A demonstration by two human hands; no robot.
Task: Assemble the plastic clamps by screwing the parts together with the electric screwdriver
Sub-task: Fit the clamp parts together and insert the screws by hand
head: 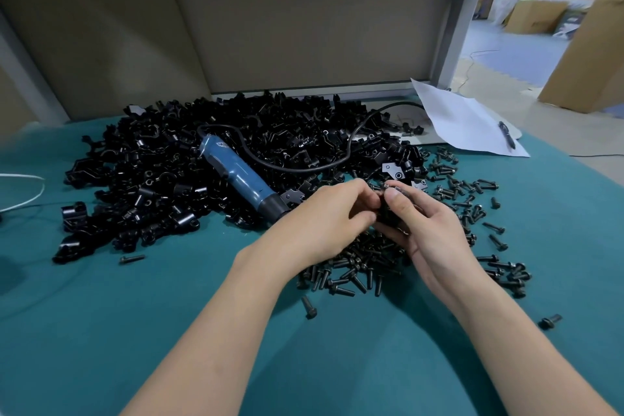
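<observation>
Both my hands meet above the scattered black screws (pixel 364 267). My left hand (pixel 324 216) and my right hand (pixel 425 226) together grip a small black plastic clamp (pixel 388 213), mostly hidden between the fingers. My right thumb and fingertips pinch something small and dark at the clamp's top; I cannot tell what it is. The blue electric screwdriver (pixel 236 176) lies unheld on the big pile of black clamp parts (pixel 175 172), its black nose pointing toward my left hand and its black cord (pixel 351 145) looping back to the right.
A green cloth (pixel 135 314) covers the table. White paper (pixel 462 118) with a pen (pixel 506 135) lies at the back right. A white cable (pixel 27 193) curls at the left edge. A grey partition (pixel 304 37) stands behind. Loose screws (pixel 472 199) spread right.
</observation>
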